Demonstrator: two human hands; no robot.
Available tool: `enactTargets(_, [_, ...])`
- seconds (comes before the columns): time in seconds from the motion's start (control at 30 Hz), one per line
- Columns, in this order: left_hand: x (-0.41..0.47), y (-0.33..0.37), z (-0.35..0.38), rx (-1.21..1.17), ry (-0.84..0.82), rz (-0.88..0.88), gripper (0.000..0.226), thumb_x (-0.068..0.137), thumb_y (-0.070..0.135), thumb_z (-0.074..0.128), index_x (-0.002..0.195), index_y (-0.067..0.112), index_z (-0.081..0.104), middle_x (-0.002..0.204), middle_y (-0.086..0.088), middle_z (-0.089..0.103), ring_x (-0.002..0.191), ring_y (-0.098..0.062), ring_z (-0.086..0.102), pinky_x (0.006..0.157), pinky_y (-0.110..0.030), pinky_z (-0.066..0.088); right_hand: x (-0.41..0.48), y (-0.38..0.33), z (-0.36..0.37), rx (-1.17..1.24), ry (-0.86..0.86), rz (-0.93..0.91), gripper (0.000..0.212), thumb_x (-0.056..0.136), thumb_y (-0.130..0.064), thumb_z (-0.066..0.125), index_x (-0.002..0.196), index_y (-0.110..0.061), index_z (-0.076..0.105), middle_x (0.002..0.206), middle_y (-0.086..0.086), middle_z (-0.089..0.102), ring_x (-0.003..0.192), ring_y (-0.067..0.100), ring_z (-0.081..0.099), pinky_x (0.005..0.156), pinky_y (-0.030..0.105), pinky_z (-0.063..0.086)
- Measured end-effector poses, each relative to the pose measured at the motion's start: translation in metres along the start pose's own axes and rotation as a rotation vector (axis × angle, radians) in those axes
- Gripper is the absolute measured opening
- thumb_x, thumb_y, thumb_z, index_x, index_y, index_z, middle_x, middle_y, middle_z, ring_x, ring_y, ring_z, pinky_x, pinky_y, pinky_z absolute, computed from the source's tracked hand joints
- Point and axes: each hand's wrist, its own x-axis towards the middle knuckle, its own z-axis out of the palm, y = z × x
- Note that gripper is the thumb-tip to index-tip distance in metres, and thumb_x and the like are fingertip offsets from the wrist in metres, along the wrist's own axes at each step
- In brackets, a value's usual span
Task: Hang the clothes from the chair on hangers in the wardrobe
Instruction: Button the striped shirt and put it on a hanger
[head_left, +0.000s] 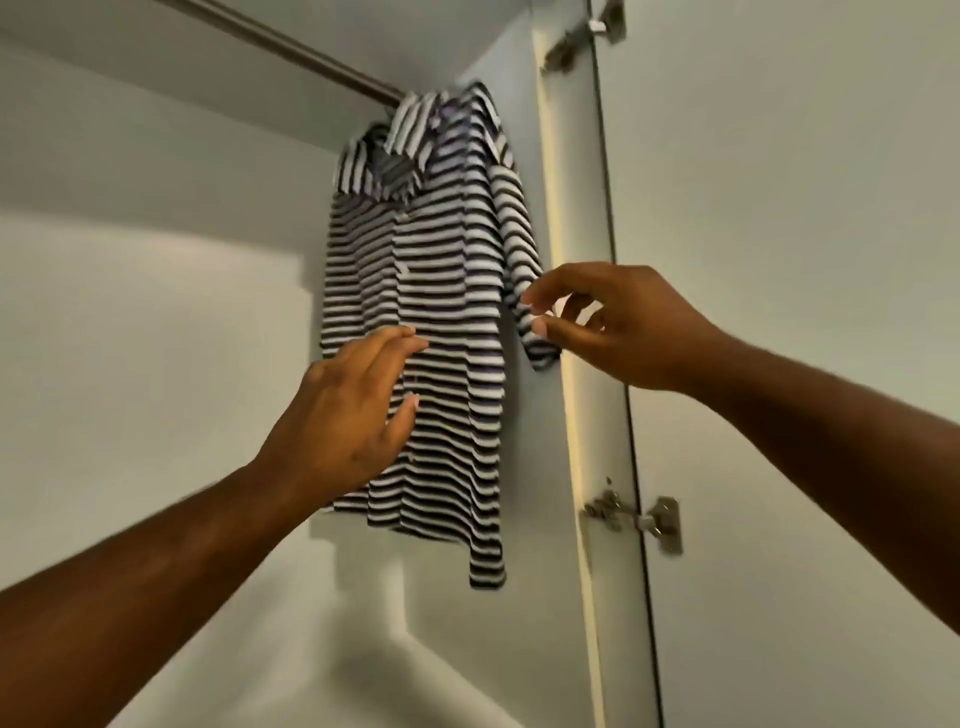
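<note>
Shirt (426, 291) hanging from rod (311, 54), at wardrobe's right end. Left hand (337, 421) spreading flat on its front, likely smoothing. Right hand (623, 327) bracketing sleeve (514, 234) hem with thumb and forefinger, probably straightening it; cannot tell if pinching.

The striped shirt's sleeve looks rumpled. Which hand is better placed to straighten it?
The right hand: its fingertips are at the sleeve cuff of the black-and-white striped polo shirt, while the left hand is spread over the shirt's front, farther away.
</note>
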Motion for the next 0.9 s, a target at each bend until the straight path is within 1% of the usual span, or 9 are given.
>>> enactTargets(0.1, [-0.030, 0.047, 0.020, -0.052, -0.069, 0.050, 0.055, 0.094, 0.041, 0.047, 0.146, 0.024, 0.045, 0.152, 0.004, 0.045, 0.139, -0.017, 0.044, 0.111, -0.044, 0.042, -0.085, 0.009, -0.009, 0.045, -0.130, 0.031, 0.034, 0.094, -0.041, 0.066, 0.127, -0.033, 0.063, 0.120, -0.017, 0.065, 0.101, 0.001, 0.063, 0.080, 0.016, 0.055])
enactTargets(0.27, [-0.072, 0.154, 0.070, -0.213, -0.207, 0.092, 0.051, 0.095, 0.041, 0.049, 0.143, 0.025, 0.047, 0.148, 0.002, 0.048, 0.137, -0.019, 0.045, 0.112, -0.050, 0.041, -0.239, 0.044, -0.031, 0.107, -0.312, 0.205, 0.041, 0.094, -0.044, 0.067, 0.134, -0.038, 0.058, 0.127, -0.020, 0.061, 0.109, 0.000, 0.060, 0.084, 0.019, 0.054])
enactTargets(0.33, [-0.091, 0.211, 0.089, -0.299, -0.276, 0.113, 0.046, 0.097, 0.040, 0.049, 0.141, 0.026, 0.048, 0.145, 0.002, 0.050, 0.134, -0.020, 0.046, 0.109, -0.048, 0.042, -0.310, 0.060, -0.047, 0.130, -0.362, 0.311, 0.043, 0.095, -0.044, 0.067, 0.135, -0.037, 0.056, 0.130, -0.021, 0.060, 0.110, 0.000, 0.059, 0.084, 0.022, 0.055])
enactTargets(0.47, [-0.139, 0.340, 0.118, -0.541, -0.387, 0.088, 0.037, 0.097, 0.030, 0.057, 0.134, 0.025, 0.056, 0.139, 0.006, 0.055, 0.127, -0.017, 0.050, 0.101, -0.035, 0.042, -0.451, 0.076, -0.097, 0.143, -0.429, 0.550, 0.043, 0.095, -0.043, 0.067, 0.135, -0.036, 0.056, 0.130, -0.018, 0.060, 0.108, 0.000, 0.058, 0.084, 0.028, 0.057])
enactTargets(0.53, [-0.160, 0.397, 0.131, -0.648, -0.435, 0.116, 0.033, 0.099, 0.031, 0.056, 0.132, 0.024, 0.059, 0.136, 0.005, 0.058, 0.123, -0.018, 0.054, 0.100, -0.040, 0.047, -0.506, 0.076, -0.124, 0.137, -0.450, 0.663, 0.043, 0.095, -0.042, 0.067, 0.136, -0.033, 0.057, 0.129, -0.015, 0.062, 0.106, 0.001, 0.059, 0.084, 0.025, 0.057])
enactTargets(0.6, [-0.181, 0.457, 0.146, -0.764, -0.491, 0.155, 0.032, 0.100, 0.032, 0.056, 0.130, 0.023, 0.060, 0.133, 0.004, 0.060, 0.120, -0.019, 0.057, 0.097, -0.044, 0.051, -0.559, 0.075, -0.154, 0.130, -0.453, 0.778, 0.042, 0.096, -0.040, 0.066, 0.136, -0.030, 0.058, 0.128, -0.012, 0.064, 0.105, 0.001, 0.060, 0.083, 0.015, 0.053])
enactTargets(0.7, [-0.210, 0.545, 0.162, -0.918, -0.605, 0.174, 0.031, 0.098, 0.027, 0.059, 0.128, 0.023, 0.062, 0.130, 0.005, 0.062, 0.118, -0.016, 0.058, 0.097, -0.042, 0.052, -0.630, 0.071, -0.194, 0.107, -0.451, 0.937, 0.041, 0.096, -0.037, 0.067, 0.134, -0.025, 0.061, 0.125, -0.010, 0.067, 0.101, 0.002, 0.062, 0.077, 0.004, 0.044])
enactTargets(0.83, [-0.242, 0.652, 0.181, -1.084, -0.761, 0.256, 0.030, 0.097, 0.023, 0.062, 0.127, 0.025, 0.063, 0.126, 0.006, 0.063, 0.112, -0.011, 0.058, 0.094, -0.033, 0.051, -0.711, 0.065, -0.241, 0.052, -0.416, 1.149, 0.035, 0.095, -0.033, 0.068, 0.129, -0.022, 0.065, 0.115, -0.009, 0.070, 0.094, 0.004, 0.064, 0.073, 0.003, 0.043])
enactTargets(0.9, [-0.256, 0.701, 0.190, -1.152, -0.830, 0.307, 0.028, 0.097, 0.021, 0.063, 0.125, 0.025, 0.064, 0.122, 0.007, 0.063, 0.105, -0.005, 0.055, 0.092, -0.029, 0.049, -0.751, 0.059, -0.261, 0.022, -0.399, 1.262, 0.033, 0.096, -0.031, 0.068, 0.126, -0.020, 0.066, 0.111, -0.007, 0.071, 0.092, 0.006, 0.066, 0.078, 0.012, 0.048])
